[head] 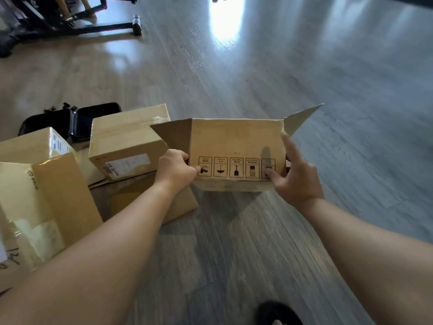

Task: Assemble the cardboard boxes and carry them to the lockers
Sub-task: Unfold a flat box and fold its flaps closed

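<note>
I hold a small brown cardboard box point(236, 141) above the wooden floor, its near face printed with a row of black handling symbols. Two flaps stick out at its far corners, one on the left and one on the right. My left hand point(177, 168) grips the box's left edge, fingers curled round it. My right hand point(296, 177) holds the right edge, thumb pressed on the printed face and index finger stretched up along the side. The box's inside is hidden.
A taped cardboard box point(124, 146) with a white label sits on the floor to the left. More boxes point(37, 146) and flattened cardboard point(46, 202) lie at the far left. A black bag point(70, 123) is behind them. A wheeled black stand point(93, 22) stands top left.
</note>
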Motion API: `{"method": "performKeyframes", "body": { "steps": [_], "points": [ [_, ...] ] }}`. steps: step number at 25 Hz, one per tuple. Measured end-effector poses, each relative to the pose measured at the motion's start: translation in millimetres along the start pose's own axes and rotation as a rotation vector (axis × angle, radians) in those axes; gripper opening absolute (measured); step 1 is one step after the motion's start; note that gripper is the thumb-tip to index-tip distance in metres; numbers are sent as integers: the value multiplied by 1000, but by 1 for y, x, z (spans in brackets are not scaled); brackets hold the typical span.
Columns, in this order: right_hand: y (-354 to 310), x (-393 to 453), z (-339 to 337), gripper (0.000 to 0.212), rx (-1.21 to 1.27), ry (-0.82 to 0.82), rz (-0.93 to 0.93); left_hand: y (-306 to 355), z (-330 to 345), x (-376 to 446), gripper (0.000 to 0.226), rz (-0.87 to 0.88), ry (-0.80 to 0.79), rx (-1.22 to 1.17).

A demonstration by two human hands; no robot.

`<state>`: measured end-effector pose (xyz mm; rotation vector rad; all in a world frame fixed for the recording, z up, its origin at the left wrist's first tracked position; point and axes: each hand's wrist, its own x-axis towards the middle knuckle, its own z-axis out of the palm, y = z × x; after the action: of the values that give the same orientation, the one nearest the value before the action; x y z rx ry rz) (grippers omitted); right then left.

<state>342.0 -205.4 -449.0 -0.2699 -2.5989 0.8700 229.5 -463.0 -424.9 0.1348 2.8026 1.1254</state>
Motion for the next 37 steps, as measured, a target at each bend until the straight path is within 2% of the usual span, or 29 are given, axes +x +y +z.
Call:
{"method": "performKeyframes", "body": {
  "steps": [2,4,6,9,11,13,17,19,22,25,28,31,34,37],
  "points": [
    [7,-12,-3,88,-103,-57,-72,0,-7,-4,17,-23,-96,147],
    [13,-28,-2,89,-158,-188,-53,-8,-3,-14,22,-52,-182,269],
    [16,-44,4,94,-231,-318,-19,-18,12,-25,22,-75,-190,294],
    [17,-55,16,90,-301,-355,99,-31,39,-36,18,-80,-203,303],
    [15,-66,23,74,-383,-367,173,-36,56,-46,17,-91,-281,314],
    [9,-72,26,48,-435,-388,153,-43,70,-53,20,-87,-346,295],
    [5,-51,33,26,-382,-358,108,-54,81,-62,33,-73,-528,391],
    [6,-39,38,20,-366,-387,149,-49,80,-64,32,-19,-572,383],
    [11,-27,49,25,-364,-472,232,-37,74,-54,22,61,-475,263],
    [17,-14,58,47,-416,-529,297,-38,69,-33,13,73,-345,274],
    [22,4,62,63,-416,-498,415,-47,71,-25,14,6,-311,384],
    [26,25,66,83,-281,-449,516,-52,77,-25,18,-7,-306,359],
    [27,34,66,83,-37,-390,611,-50,79,-21,27,-14,-271,357],
    [28,32,64,81,-245,-494,520,-46,84,-17,36,-12,-331,385]
  ]
}}
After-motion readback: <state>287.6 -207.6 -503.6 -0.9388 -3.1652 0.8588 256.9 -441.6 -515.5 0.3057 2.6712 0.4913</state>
